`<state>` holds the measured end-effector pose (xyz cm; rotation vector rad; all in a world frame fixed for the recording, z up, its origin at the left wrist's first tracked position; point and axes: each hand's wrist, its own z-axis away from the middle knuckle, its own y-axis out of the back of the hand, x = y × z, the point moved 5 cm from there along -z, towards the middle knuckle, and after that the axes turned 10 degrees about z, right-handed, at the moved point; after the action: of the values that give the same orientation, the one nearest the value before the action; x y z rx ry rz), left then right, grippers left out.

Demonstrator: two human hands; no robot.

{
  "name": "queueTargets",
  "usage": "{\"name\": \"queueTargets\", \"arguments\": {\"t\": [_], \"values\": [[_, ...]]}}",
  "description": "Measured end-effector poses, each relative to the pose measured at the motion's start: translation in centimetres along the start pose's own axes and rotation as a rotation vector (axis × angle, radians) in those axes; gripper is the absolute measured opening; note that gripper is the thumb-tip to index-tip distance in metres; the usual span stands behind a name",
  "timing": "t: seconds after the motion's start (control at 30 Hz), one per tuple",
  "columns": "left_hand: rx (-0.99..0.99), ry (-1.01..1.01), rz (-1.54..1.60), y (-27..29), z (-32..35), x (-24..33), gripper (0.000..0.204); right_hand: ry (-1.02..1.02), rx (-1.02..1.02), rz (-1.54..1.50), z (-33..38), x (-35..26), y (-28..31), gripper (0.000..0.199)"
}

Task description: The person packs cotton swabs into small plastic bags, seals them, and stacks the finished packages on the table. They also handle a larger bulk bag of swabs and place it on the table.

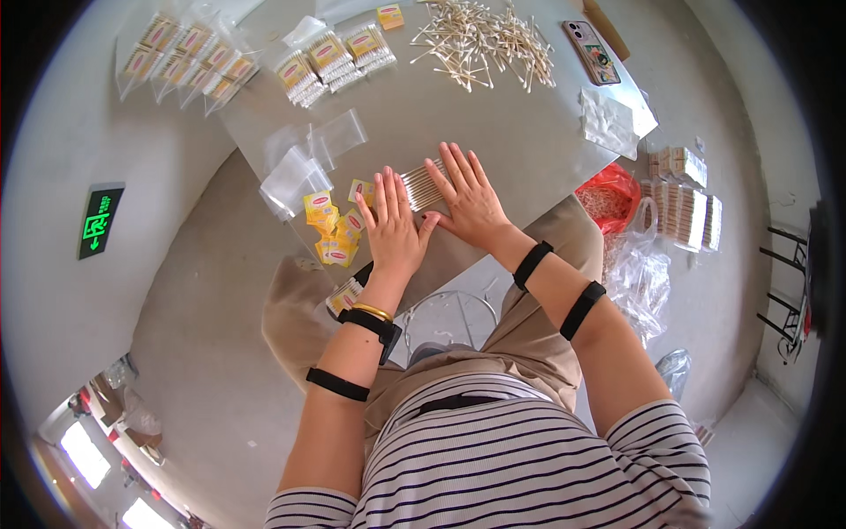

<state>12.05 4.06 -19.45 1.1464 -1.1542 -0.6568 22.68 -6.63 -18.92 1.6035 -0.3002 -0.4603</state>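
A row of cotton swabs (423,187) lies side by side on the grey table (397,119), between my two hands. My left hand (393,225) rests at the row's left end, its fingers stretched out and pointing away from me. At the right end lies my right hand (471,201), fingers extended and slightly spread over the swabs' edge. Both hands look flat, with nothing gripped. Next to my left fingers is a small yellow-and-white card (360,191). More yellow cards (337,236) are piled loosely to its left, near the table edge.
Loose swabs (485,44) are heaped at the far side. Bundled swab packs (330,60) and bagged packs (189,57) stand far left. Clear bags (300,172) lie left; a phone (591,53) and plastic bag (609,123) lie right. A red bag (610,198) sits beyond my right knee.
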Motion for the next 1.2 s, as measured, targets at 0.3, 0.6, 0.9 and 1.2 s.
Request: {"name": "queueTargets", "arguments": {"t": [0.3, 0.6, 0.9, 1.2], "values": [[0.036, -0.065, 0.007, 0.1, -2.3, 1.5, 0.077, 0.002, 0.026, -0.056, 0.3, 0.9, 1.2, 0.091], [0.096, -0.040, 0.070, 1.9, -1.8, 0.4, 0.077, -0.027, 0.032, -0.192, 1.4, 2.3, 2.1, 0.093], [0.037, 0.041, -0.026, -0.3, 0.0, -0.1, 0.088, 0.013, -0.007, -0.063, -0.3, 0.2, 0.4, 0.089], [0.047, 0.028, 0.044, -0.8, -0.3, 0.0, 0.089, 0.008, 0.022, -0.004, -0.5, -1.1, -0.7, 0.083]]}}
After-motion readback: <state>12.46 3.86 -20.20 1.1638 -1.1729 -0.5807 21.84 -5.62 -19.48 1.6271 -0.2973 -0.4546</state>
